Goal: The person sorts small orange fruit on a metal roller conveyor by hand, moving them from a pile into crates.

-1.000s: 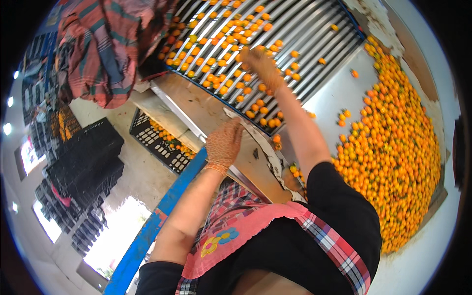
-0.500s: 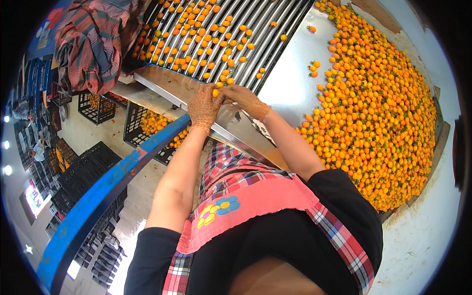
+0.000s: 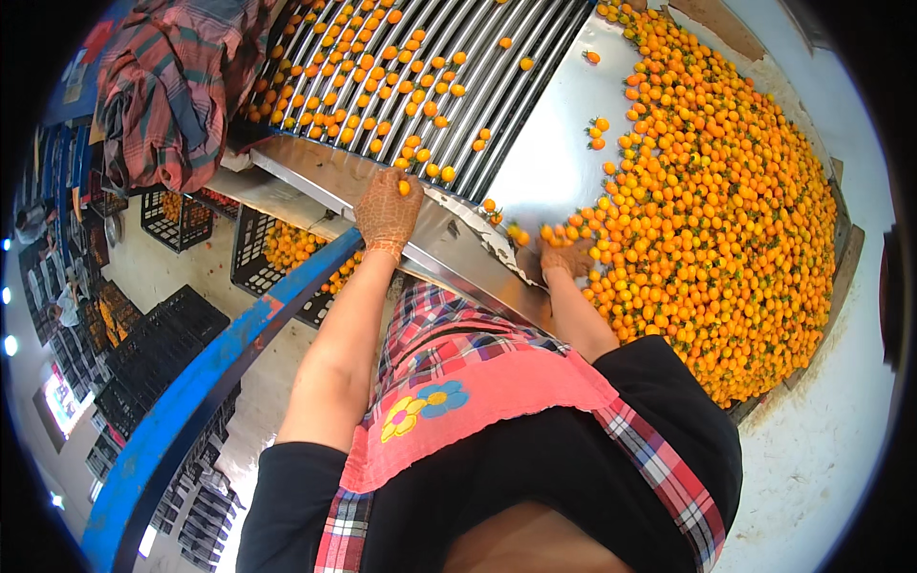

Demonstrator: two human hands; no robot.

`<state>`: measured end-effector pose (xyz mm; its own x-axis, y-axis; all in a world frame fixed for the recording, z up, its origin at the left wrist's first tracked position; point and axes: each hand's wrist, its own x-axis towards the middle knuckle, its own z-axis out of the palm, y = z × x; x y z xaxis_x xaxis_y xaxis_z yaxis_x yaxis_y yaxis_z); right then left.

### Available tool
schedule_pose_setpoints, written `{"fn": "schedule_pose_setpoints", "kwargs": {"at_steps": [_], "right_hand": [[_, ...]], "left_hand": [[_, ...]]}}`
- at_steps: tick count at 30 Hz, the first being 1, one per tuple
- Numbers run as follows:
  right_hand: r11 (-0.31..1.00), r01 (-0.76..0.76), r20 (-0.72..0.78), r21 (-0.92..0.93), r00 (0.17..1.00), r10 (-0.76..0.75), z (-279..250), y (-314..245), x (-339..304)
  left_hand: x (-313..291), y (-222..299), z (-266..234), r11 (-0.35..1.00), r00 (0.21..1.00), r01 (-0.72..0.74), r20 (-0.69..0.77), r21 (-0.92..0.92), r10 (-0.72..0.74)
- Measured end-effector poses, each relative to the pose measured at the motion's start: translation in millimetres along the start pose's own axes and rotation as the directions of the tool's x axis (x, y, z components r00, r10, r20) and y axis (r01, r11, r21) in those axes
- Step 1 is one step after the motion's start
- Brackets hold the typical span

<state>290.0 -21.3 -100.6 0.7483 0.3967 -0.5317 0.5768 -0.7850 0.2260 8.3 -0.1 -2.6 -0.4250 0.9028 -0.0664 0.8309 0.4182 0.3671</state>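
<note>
My left hand (image 3: 384, 212), in a tan net-patterned glove, rests over the metal ledge at the near end of the rollers. Its fingers are curled round an orange cherry tomato (image 3: 404, 188), which shows at the fingertips. At the near left edge of the big heap of cherry tomatoes (image 3: 726, 220) is my right hand (image 3: 567, 258), gloved alike. Tomatoes cover its fingers, so their pose is hidden. A few loose tomatoes, some smeared by motion, lie between that hand and the rollers. Many others are spread over the metal roller conveyor (image 3: 468, 91).
A blue bar (image 3: 220, 368) slants past my left forearm. Checked cloth (image 3: 181, 86) hangs at the far left. Black crates, one with tomatoes (image 3: 287, 246), stand on the floor below. The smooth metal sheet (image 3: 559, 115) lies between rollers and heap.
My right hand has left my left hand and moved right and nearer, into the heap's edge. Loose tomatoes now show beside it. My left hand stays at the ledge with its tomato.
</note>
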Motion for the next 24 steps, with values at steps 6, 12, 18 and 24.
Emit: {"fn": "schedule_pose_setpoints", "kwargs": {"at_steps": [6,12,18,24], "right_hand": [[0.523,0.624,-0.118,0.58,0.7,-0.705,-3,-82,2],[0.601,0.744,-0.44,-0.292,0.453,-0.775,-80,-72,87],[0.968,0.203,-0.124,-0.145,0.967,-0.221,-113,-67,97],[0.89,0.423,-0.081,0.17,0.906,-0.415,-72,-140,94]], "left_hand": [[1,4,-2,1.0,1.0,-0.017,0.0,0.007,0.017],[-1,7,-10,0.999,0.997,0.047,0.056,-0.014,-0.046],[1,9,-10,0.999,0.996,0.047,0.081,-0.001,-0.046],[0,7,-7,0.999,0.997,0.039,0.064,-0.034,-0.036]]}}
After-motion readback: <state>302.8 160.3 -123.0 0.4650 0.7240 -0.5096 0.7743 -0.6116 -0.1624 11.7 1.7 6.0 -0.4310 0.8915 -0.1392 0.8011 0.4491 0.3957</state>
